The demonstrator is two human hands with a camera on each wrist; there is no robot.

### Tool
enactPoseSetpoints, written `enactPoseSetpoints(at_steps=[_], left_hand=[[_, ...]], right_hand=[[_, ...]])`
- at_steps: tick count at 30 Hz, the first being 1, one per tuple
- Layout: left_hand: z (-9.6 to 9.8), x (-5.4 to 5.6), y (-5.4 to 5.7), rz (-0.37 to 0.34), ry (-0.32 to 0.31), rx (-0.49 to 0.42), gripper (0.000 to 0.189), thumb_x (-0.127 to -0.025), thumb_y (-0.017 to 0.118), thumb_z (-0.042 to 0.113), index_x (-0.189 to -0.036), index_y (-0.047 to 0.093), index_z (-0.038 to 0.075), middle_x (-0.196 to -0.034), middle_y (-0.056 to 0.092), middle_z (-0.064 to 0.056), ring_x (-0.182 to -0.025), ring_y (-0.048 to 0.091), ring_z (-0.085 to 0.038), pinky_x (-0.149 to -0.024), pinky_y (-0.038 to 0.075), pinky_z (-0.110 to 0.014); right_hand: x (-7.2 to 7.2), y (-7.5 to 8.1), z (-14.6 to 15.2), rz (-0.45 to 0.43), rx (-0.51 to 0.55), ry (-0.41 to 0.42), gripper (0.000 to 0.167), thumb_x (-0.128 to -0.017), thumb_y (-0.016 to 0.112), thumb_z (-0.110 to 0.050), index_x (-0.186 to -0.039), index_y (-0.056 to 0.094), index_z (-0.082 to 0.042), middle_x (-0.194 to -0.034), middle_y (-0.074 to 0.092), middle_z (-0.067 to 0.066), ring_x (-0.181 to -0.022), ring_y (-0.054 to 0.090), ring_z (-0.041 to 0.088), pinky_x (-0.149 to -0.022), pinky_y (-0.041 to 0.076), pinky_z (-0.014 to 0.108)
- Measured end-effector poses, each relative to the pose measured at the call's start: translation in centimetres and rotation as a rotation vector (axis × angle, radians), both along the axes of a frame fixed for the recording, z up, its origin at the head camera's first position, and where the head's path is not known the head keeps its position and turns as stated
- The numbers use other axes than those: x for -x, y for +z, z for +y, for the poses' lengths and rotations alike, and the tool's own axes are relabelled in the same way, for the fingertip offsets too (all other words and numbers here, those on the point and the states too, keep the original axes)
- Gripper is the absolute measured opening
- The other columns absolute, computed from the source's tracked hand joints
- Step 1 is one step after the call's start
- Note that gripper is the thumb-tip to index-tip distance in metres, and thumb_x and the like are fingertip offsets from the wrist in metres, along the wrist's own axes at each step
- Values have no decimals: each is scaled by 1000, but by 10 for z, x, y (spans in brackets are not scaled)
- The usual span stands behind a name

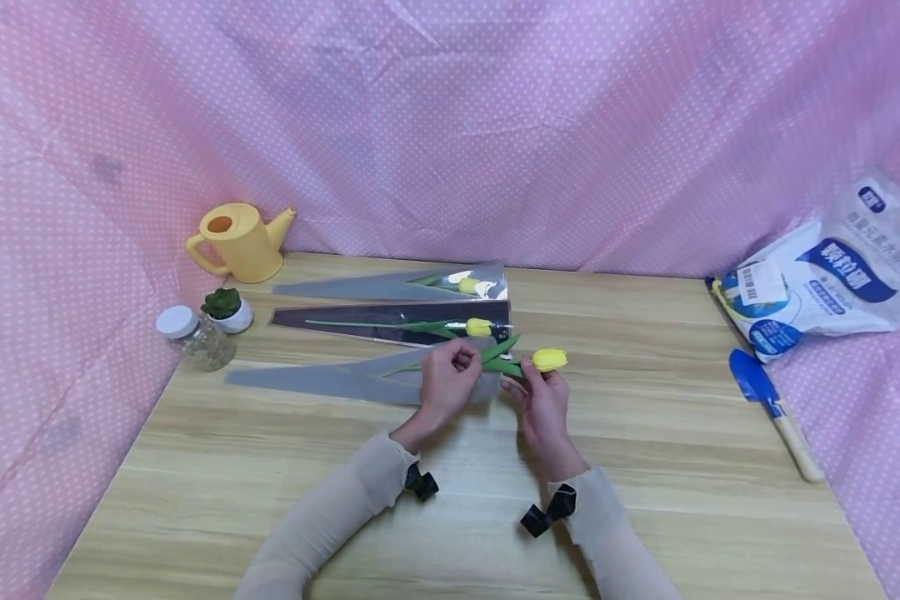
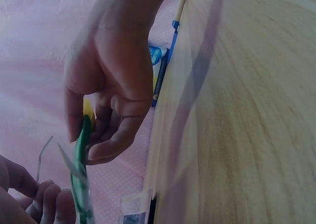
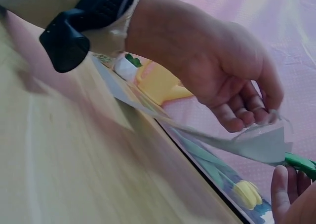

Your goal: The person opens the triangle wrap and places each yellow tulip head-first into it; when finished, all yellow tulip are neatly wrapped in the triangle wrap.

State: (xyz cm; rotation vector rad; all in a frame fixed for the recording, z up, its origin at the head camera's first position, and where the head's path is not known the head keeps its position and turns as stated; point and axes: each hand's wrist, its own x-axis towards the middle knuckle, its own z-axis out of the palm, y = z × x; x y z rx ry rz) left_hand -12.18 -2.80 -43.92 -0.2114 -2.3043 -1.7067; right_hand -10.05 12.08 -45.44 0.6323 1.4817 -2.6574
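My right hand (image 1: 546, 410) pinches a yellow tulip (image 1: 550, 360) by its green stem and leaves, just below the blossom. The stem runs left into a long, tapered flower sleeve (image 1: 315, 377) with a grey back and clear front. At the sleeve's wide mouth my left hand (image 1: 447, 382) pinches the edge of the clear film, which shows lifted from the grey back in the right wrist view. Behind lie two filled sleeves, a dark one (image 1: 345, 322) and a grey one (image 1: 345, 288), each with a yellow tulip inside. In the left wrist view, the right fingers curl around the green leaf (image 2: 79, 165).
At the left stand a yellow watering can (image 1: 249, 246), a small potted succulent (image 1: 232, 317) and a white-lidded jar (image 1: 206, 346). A white and blue bag (image 1: 840, 275) leans at the right, with a blue trowel (image 1: 757, 383) before it. Pink dotted cloth (image 1: 450, 142) hangs behind the table.
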Motion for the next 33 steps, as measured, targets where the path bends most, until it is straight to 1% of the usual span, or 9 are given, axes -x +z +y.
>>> enactPoseSetpoints(at_steps=[4,9,14,21,24,28,30,32,33], left_hand=[[0,-1,0,-11,1,12,7,-80,64,-3,-78,71,-2,-69,70,-16,-58,54,-3,-54,48,-15],[0,-2,0,-19,-24,25,7,-81,64,-3,-80,71,-2,-71,70,-15,-59,54,-4,-54,49,-16],[1,-4,1,-14,-39,46,6,-82,65,-2,-81,71,-1,-72,71,-15,-60,56,-4,-55,50,-16],[2,-4,2,11,-68,69,5,-82,66,-3,-83,71,-3,-72,71,-16,-60,57,-8,-56,50,-16],[1,-2,2,-4,-110,83,5,-85,69,2,-88,71,-2,-74,71,-16,-61,58,-9,-57,51,-16],[-8,2,3,-4,-160,147,15,-87,74,11,-96,71,-1,-75,71,-14,-62,60,-11,-57,51,-16],[-15,6,4,34,-155,194,20,-86,76,14,-96,71,-2,-75,70,-13,-62,60,-13,-57,51,-17],[-24,11,5,82,-139,233,24,-84,78,16,-97,71,-3,-76,70,-14,-63,61,-17,-58,50,-18],[-29,14,6,105,-134,250,25,-84,79,16,-97,71,-3,-77,69,-15,-64,61,-19,-59,50,-19]], right_hand=[[-2,-1,-5,5,-27,33,26,-104,51,-16,-126,45,-2,-98,70,-4,-83,71,4,-77,60,22],[-3,-3,-10,7,-35,37,33,-104,51,-17,-131,44,1,-101,71,-4,-83,70,2,-74,59,19],[-4,-4,-15,-4,-27,35,31,-104,53,-17,-129,47,-1,-101,68,-5,-81,68,1,-73,56,17],[-5,-6,-20,-33,-50,37,18,-103,54,-18,-119,54,-9,-93,63,-10,-76,58,0,-65,47,15],[-3,-7,-18,-44,-44,18,18,-102,55,-18,-118,55,-9,-91,65,-11,-77,60,0,-66,48,15],[-1,-8,-12,-47,-21,-14,26,-102,55,-17,-125,51,-4,-96,66,-9,-86,65,1,-78,53,15],[0,-7,-8,-50,-17,-16,30,-103,54,-17,-128,48,-3,-100,65,-9,-91,65,2,-83,54,15],[-1,-6,-5,-43,-23,-8,28,-103,54,-19,-127,48,-5,-104,63,-8,-94,64,3,-86,53,16],[-1,-6,-4,-42,-26,-5,25,-104,53,-19,-124,49,-6,-105,63,-7,-95,64,3,-86,53,16]])
